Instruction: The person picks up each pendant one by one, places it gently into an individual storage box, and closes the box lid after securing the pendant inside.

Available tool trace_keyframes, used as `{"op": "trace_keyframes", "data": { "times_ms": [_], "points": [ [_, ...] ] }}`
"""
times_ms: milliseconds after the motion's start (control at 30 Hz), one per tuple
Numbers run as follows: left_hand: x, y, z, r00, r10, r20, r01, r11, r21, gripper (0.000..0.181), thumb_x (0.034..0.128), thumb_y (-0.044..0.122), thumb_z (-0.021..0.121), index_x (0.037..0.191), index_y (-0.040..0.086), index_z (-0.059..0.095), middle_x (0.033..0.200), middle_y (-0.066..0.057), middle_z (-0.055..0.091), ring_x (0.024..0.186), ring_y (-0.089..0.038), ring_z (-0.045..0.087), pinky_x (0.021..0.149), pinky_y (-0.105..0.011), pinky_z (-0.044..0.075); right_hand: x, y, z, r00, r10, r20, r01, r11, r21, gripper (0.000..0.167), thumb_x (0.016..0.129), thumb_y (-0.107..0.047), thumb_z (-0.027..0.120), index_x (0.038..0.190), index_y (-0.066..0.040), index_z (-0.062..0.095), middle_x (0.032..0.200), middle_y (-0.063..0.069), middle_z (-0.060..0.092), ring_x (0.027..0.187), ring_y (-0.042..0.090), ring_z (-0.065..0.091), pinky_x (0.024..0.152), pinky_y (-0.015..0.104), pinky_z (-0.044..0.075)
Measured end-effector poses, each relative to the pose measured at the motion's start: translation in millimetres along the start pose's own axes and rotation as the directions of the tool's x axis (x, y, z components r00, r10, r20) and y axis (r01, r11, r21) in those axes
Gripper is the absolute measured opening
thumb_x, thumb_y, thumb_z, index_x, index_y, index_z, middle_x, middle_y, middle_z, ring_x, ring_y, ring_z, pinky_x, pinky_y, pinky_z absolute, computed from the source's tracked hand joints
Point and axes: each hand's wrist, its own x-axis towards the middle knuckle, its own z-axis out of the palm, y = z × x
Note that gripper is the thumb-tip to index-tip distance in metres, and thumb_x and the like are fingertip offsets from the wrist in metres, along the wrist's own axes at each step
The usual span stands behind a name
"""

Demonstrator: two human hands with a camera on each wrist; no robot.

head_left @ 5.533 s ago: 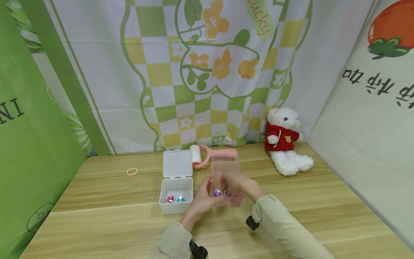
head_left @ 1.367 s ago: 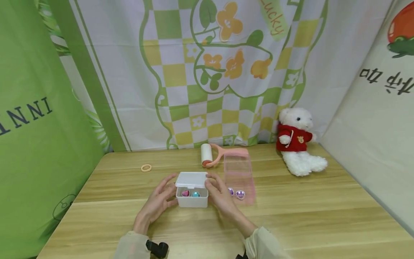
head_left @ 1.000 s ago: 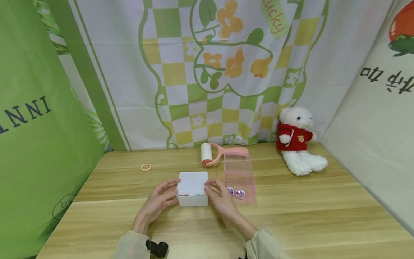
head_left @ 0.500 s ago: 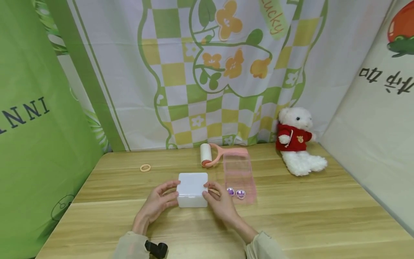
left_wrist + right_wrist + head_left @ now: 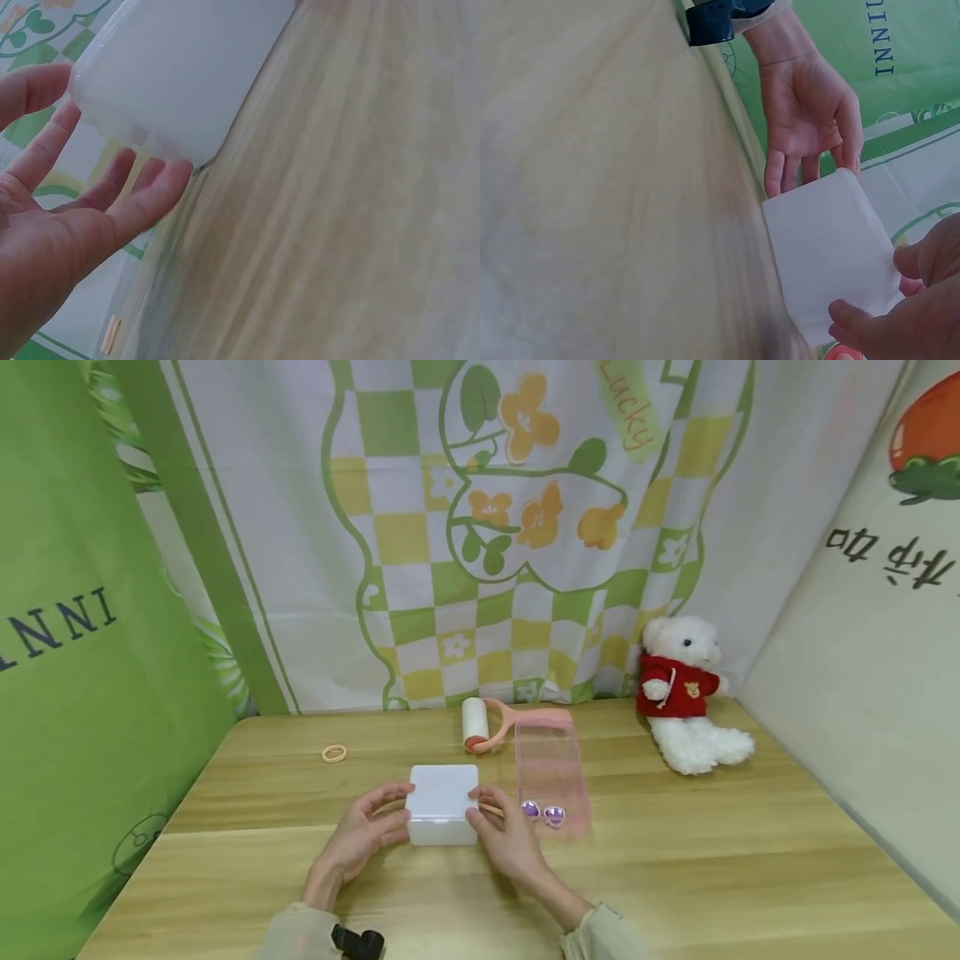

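A small white plastic flip-lid box (image 5: 442,804) stands on the table with its lid down, its contents hidden. My left hand (image 5: 358,835) holds its left side, thumb and fingertips touching the wall and top edge; the left wrist view shows this hand (image 5: 82,210) beside the box (image 5: 180,67). From the right, my right hand (image 5: 512,837) grips the opposite side; its fingers (image 5: 855,319) also show in the right wrist view, near the box's edge. Right of that hand lies an open, see-through pink case (image 5: 551,760) with two purple jewels (image 5: 554,815) at its near end.
Behind the box lies a lint roller (image 5: 476,724) with a pink handle, partly behind the pink case. A pale orange ring (image 5: 334,753) is at the back left. A white plush bear (image 5: 684,693) in a red hoodie sits at the back right, against the curtain.
Both hands left the pink case for the white box, which was moved toward the case. Its lid came down from raised to shut, covering the pink and blue jewels. Lately the hands barely move.
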Motion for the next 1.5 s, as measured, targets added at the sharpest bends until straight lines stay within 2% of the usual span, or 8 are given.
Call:
{"op": "trace_keyframes", "data": {
  "times_ms": [100,233,433,700,867,1000,1233,1500],
  "points": [
    [2.6,4.8,6.3,0.99,0.065,-0.122,-0.052,0.993,0.11,0.047,0.0901,0.006,0.064,0.133,-0.007,0.047,0.137,-0.023,0.043,0.116,-0.031,0.052,0.087,-0.033,0.051,1.7,-4.1,-4.9,0.998,0.033,0.05,-0.033,0.999,-0.004,0.031,0.095,-0.013,0.061,0.123,-0.001,0.055,0.129,0.03,0.047,0.118,0.047,0.05,0.095,0.045,0.046],
    [6.1,23.9,21.7,0.932,0.196,-0.303,-0.109,0.953,0.281,0.036,0.0888,0.003,0.065,0.122,-0.005,0.057,0.129,-0.02,0.053,0.116,-0.033,0.051,0.083,-0.02,0.047,6.3,-14.3,-20.1,0.986,0.101,0.134,-0.099,0.995,-0.021,0.048,0.094,-0.022,0.062,0.134,-0.002,0.044,0.13,0.032,0.047,0.114,0.046,0.053,0.087,0.047,0.051],
    [13.5,51.1,66.6,0.879,0.373,-0.298,-0.293,0.914,0.281,0.027,0.0849,-0.007,0.065,0.112,-0.009,0.06,0.112,-0.021,0.061,0.106,-0.034,0.057,0.082,-0.021,0.05,17.7,-33.7,-58.9,0.982,0.148,0.119,-0.15,0.989,0.012,0.04,0.093,-0.013,0.062,0.126,0.006,0.048,0.109,0.023,0.064,0.094,0.036,0.064,0.078,0.044,0.055],
    [33.1,36.9,135.0,0.939,0.32,-0.122,-0.268,0.908,0.323,0.046,0.0848,0.006,0.069,0.127,-0.003,0.053,0.127,-0.023,0.053,0.112,-0.042,0.054,0.089,-0.045,0.05,39.6,-33.6,-119.0,0.992,0.125,0.019,-0.124,0.99,-0.062,0.039,0.094,-0.016,0.063,0.121,0.009,0.053,0.112,0.026,0.062,0.095,0.034,0.064,0.078,0.036,0.055],
    [45.5,10.5,160.0,0.956,0.254,-0.15,-0.157,0.869,0.47,0.077,0.0786,0.014,0.075,0.142,-0.003,0.035,0.136,-0.028,0.04,0.12,-0.046,0.043,0.096,-0.058,0.041,45.1,-19.5,-138.6,0.987,0.152,-0.047,-0.155,0.984,-0.085,0.038,0.094,-0.018,0.062,0.119,0.01,0.054,0.112,0.025,0.062,0.093,0.029,0.065,0.079,0.038,0.055],
    [49.2,-5.9,166.8,0.966,0.176,-0.189,-0.071,0.884,0.462,0.091,0.0745,0.017,0.08,0.146,-0.004,0.027,0.141,-0.03,0.036,0.126,-0.046,0.038,0.102,-0.06,0.033,42.7,-12.3,-146.3,0.981,0.177,-0.074,-0.184,0.978,-0.095,0.038,0.094,-0.018,0.062,0.118,0.011,0.054,0.111,0.024,0.062,0.091,0.027,0.065,0.08,0.041,0.055],
    [54.5,-17.8,165.7,0.993,0.052,-0.109,-0.028,0.976,0.214,0.094,0.0741,0.013,0.081,0.146,-0.008,0.024,0.146,-0.029,0.032,0.131,-0.044,0.036,0.105,-0.052,0.033,40.6,1.0,-160.6,0.966,0.225,-0.124,-0.238,0.966,-0.099,0.034,0.094,-0.014,0.061,0.116,0.011,0.054,0.105,0.019,0.064,0.083,0.018,0.066,0.071,0.028,0.054],
    [56.3,-18.2,168.7,0.999,0.021,-0.036,-0.016,0.991,0.131,0.077,0.0744,0.002,0.076,0.14,-0.008,0.036,0.125,-0.027,0.053,0.11,-0.038,0.056,0.088,-0.039,0.049,46.3,12.7,-174.3,0.947,0.296,-0.126,-0.306,0.95,-0.068,0.036,0.095,-0.013,0.059,0.119,0.013,0.053,0.111,0.028,0.06,0.085,0.025,0.067,0.079,0.039,0.055]
  ]
}}
